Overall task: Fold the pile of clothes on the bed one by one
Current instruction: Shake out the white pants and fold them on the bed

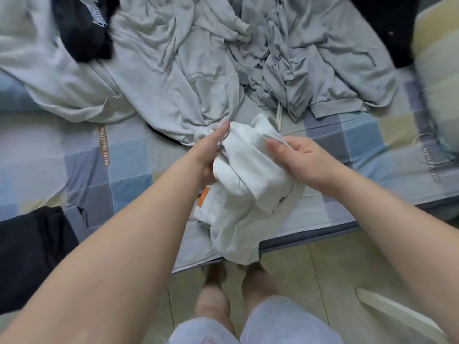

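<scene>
A crumpled white garment [250, 184] with an orange patch hangs bunched over the bed's front edge. My left hand [208, 152] grips its left side, fingers curled into the cloth. On its upper right my right hand [300, 155] pinches a fold with the thumb on top. Behind them lies the pile: a pale grey hoodie [154, 70], a darker grey garment [318, 65] and a black printed garment [87, 26] at the back left.
The bed has a checked blue, grey and cream sheet [104, 170]. A black garment [32, 256] lies at the front left edge. A striped pillow [437, 70] sits at the right. Tiled floor and my bare feet [233, 271] show below.
</scene>
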Demonstrator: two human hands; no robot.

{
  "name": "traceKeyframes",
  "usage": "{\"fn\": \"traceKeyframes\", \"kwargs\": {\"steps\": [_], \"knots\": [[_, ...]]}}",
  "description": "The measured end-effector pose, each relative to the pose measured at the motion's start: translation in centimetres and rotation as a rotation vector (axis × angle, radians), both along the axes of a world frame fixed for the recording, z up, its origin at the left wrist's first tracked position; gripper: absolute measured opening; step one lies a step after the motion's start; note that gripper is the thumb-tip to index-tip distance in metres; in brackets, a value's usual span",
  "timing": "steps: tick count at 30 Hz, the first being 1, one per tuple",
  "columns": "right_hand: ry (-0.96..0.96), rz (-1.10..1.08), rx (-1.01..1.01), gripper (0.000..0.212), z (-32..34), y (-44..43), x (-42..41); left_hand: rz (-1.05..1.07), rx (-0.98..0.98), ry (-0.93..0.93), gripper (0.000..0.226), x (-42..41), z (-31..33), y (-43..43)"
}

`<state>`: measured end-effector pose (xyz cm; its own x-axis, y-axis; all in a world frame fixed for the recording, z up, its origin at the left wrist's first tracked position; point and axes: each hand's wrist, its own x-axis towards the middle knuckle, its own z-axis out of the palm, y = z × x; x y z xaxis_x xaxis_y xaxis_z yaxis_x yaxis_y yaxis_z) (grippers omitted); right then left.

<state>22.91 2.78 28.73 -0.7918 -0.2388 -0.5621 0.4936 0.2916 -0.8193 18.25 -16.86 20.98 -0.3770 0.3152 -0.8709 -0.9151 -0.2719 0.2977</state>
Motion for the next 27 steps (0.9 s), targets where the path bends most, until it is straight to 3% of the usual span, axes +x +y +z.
{"fn": "traceKeyframes", "kwargs": {"steps": [3, 6, 11, 13, 15, 17, 18, 21, 24, 27], "knots": [[0.061, 0.011, 0.052, 0.041, 6.1, -1.2, 2.5, 0.1, -0.043, 0.026, 0.047, 2.4, 5.7, -0.6], [0.108, -0.04, 0.092, 0.044, 10.1, -1.6, 4.9, 0.253, -0.098, 0.199, 0.025, 3.8, 10.6, -2.1], [0.11, -0.003, 0.235, 0.04, 12.2, -2.2, 8.5, 0.462, -0.026, 0.429, 0.038, 2.9, 18.7, -5.9], [0.073, 0.047, 0.311, 0.036, 12.5, -2.3, 9.0, 0.452, -0.009, 0.524, 0.04, 2.3, 21.9, -6.6], [0.07, 0.054, 0.341, 0.019, 14.0, -2.0, 8.6, 0.39, -0.026, 0.636, 0.037, 2.1, 24.7, -6.6], [0.157, -0.006, 0.302, 0.016, 16.4, -1.5, 7.4, 0.262, -0.108, 0.78, 0.034, 2.1, 27.0, -6.3], [0.23, -0.042, 0.287, 0.024, 17.6, -1.0, 6.5, 0.178, -0.157, 0.852, 0.035, 2.2, 27.9, -6.1], [0.476, -0.09, 0.273, 0.073, 21.4, 0.4, 4.2, -0.095, -0.26, 0.994, 0.04, 3.1, 30.5, -5.3], [0.664, 0.009, 0.284, 0.111, 24.2, 1.4, 3.1, -0.289, -0.307, 1.064, 0.041, 4.4, 32.8, -4.0], [0.664, 0.148, 0.276, 0.111, 25.7, 2.0, 2.2, -0.397, -0.338, 1.129, 0.032, 5.6, 34.9, -2.1]]}}
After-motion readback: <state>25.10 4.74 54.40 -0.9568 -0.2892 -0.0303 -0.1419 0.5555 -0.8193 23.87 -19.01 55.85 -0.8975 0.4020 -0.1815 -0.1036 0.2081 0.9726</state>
